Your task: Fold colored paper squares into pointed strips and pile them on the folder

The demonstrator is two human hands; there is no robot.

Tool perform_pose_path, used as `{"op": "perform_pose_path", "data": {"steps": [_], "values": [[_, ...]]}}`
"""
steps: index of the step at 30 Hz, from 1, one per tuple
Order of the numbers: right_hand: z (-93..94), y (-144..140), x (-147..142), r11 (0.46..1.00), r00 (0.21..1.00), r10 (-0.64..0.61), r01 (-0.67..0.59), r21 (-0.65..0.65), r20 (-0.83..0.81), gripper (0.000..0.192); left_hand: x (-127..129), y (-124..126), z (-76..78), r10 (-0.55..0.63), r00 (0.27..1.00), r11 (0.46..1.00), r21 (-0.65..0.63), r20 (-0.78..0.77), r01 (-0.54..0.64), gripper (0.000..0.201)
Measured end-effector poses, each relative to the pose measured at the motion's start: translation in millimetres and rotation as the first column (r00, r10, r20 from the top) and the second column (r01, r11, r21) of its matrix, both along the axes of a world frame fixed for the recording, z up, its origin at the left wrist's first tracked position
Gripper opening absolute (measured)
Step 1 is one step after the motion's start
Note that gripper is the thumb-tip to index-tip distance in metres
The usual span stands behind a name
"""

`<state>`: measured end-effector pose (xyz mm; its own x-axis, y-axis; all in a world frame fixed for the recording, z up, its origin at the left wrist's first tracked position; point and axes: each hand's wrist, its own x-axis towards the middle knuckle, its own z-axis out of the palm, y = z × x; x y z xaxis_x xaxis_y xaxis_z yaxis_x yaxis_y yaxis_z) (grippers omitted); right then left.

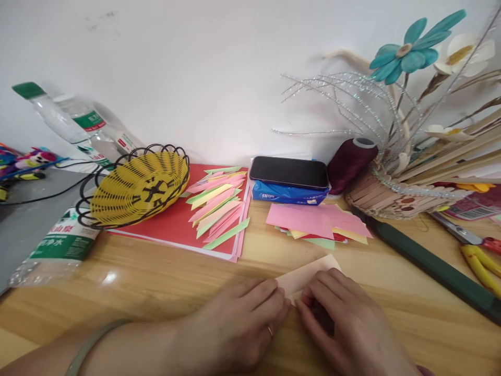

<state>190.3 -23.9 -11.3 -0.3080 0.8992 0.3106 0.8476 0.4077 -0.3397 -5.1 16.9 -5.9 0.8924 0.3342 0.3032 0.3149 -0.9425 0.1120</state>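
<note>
A pale peach slip of paper (307,275) lies at a slant on the wooden table, between my two hands. My left hand (250,318) has its fingers closed on the paper's left end; a gold ring shows on one finger. At the right end and near edge, my right hand (344,316) pinches the paper with curled fingers. The near edge is partly hidden by the fingers, so I cannot tell how it is folded. Beyond my hands sits a stack of pink, yellow and green paper slips (301,220). Several folded coloured strips (219,203) lie on red sheets (164,230).
A yellow woven basket (129,198) and plastic bottles (66,245) stand left. A phone (289,171) rests on a blue tissue pack (289,193) beside a maroon thread cone (352,162). Right are a flower basket (403,201), a dark green bar (434,263) and scissors (457,230).
</note>
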Motion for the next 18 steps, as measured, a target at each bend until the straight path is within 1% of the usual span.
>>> {"op": "perform_pose_path", "data": {"steps": [6,9,12,14,15,17,18], "values": [[-2.9,-2,3,0.996,1.000,-0.029,0.029,-0.084,-0.003,0.012,-1,1,0.6,0.001,0.998,1.000,-0.015,-0.059,-0.002,0.023],[-1.0,0,7,0.994,1.000,0.013,-0.014,-0.111,-0.002,0.011,-1,2,-0.1,-0.002,0.996,1.000,0.007,-0.084,0.003,0.019],[3.5,1,17,0.991,0.998,0.058,-0.057,-0.121,0.012,0.009,-1,3,-2.9,0.014,0.999,0.999,0.048,-0.052,-0.011,0.018],[5.4,0,28,0.989,0.992,0.115,-0.110,-0.097,0.044,0.010,0,4,-5.4,0.048,0.999,0.998,0.041,-0.018,-0.048,0.017],[5.3,-3,33,0.987,0.986,0.151,-0.146,-0.072,0.074,0.015,0,5,-6.4,0.065,0.998,0.998,0.027,-0.007,-0.064,0.016],[3.0,-11,44,0.972,0.959,0.230,-0.235,0.008,0.166,0.028,0,8,-6.5,0.084,0.996,0.996,0.012,0.005,-0.084,0.015],[1.1,-16,47,0.959,0.945,0.251,-0.273,0.080,0.211,0.034,1,9,-5.4,0.088,0.996,0.996,0.016,0.013,-0.088,0.015]]}}
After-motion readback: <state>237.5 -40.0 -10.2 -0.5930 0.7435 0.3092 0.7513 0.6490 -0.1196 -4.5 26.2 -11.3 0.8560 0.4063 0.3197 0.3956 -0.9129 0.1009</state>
